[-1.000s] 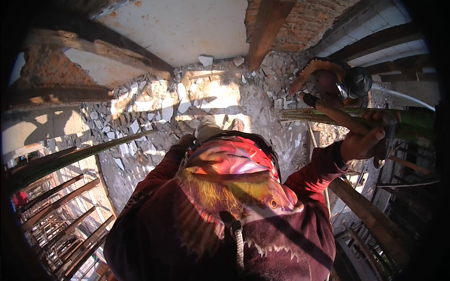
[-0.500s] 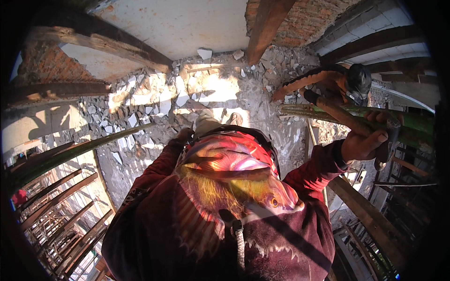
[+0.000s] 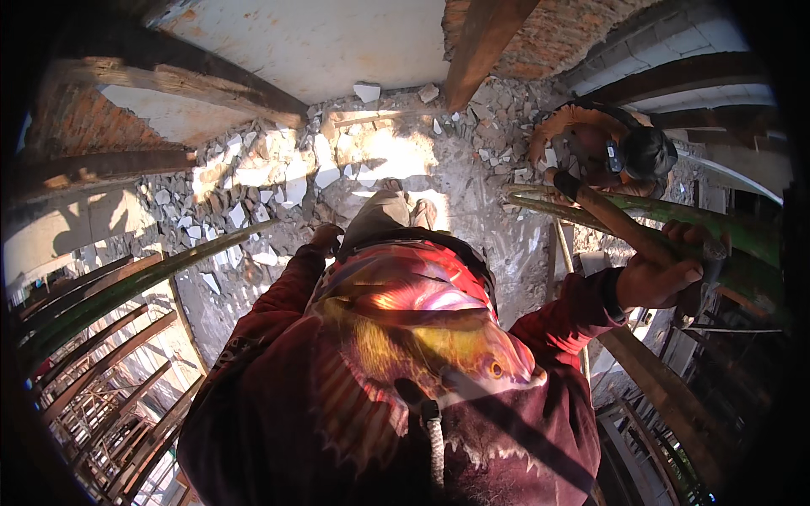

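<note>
Seen from above, a person in a dark red hooded top stands over a rubble-strewn floor (image 3: 337, 169). The right hand (image 3: 662, 274) is raised out to the right, its fingers wrapped tightly around a slanting wooden pole (image 3: 620, 223), just beside a thick green bamboo pole (image 3: 675, 223) running across the right side. The left hand (image 3: 325, 238) hangs low by the left hip, near the person's body; whether its fingers are spread or curled cannot be told. Farther right, another person (image 3: 607, 148) in an orange top crouches, one hand on the same wooden pole. A long green pole (image 3: 126, 287) slants across the left.
</note>
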Demonstrator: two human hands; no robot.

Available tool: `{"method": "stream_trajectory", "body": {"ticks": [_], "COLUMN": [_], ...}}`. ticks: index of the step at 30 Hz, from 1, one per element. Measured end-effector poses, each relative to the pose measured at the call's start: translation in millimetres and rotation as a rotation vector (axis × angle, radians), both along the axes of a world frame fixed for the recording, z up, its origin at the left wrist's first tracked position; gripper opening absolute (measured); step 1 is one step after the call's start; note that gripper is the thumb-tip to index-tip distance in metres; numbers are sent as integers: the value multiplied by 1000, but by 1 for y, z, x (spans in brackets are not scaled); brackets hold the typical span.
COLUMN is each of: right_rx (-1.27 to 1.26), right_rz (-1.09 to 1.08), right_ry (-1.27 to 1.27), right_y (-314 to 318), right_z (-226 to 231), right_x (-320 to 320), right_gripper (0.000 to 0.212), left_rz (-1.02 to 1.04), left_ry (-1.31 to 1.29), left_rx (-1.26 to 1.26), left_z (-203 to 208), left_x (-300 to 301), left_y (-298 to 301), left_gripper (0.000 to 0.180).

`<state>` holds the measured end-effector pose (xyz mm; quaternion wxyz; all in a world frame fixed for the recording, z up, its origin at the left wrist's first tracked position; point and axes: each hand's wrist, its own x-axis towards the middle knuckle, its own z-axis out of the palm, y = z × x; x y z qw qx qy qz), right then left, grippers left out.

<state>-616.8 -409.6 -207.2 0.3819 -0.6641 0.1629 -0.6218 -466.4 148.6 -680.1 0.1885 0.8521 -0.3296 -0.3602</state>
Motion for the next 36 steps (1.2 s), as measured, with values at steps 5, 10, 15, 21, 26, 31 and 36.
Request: {"method": "stream_trajectory", "body": {"ticks": [5,10,15,21,26,31,36], "right_rx": [27,43,2,-6,-77,-61,-120], "right_rz": [-37,-115,-166,-317,-451,-483,-515], "right_ry": [23,4,53,70,70,13,52], "right_y": [0,10,8,21,23,21,22], "right_z": [-4,2,4,11,14,14,14], "right_x": [3,10,7,29,38,40,38], "right_gripper": [51,46,48,45,42,39,39], "left_rz": [212,21,-367,-394,-481,-480,-387], "left_ry": [359,373,38,76,66,62,131], "left_rx": [-53,-78,-50,25,15,-12,-43], "left_z": [29,37,-22,-22,-22,-34,-43], "left_x": [1,44,92,114,115,113,117], "left_y": [-35,-48,-41,-59,-67,-50,-32], "left_gripper": [19,17,17,29,28,28,30]}}
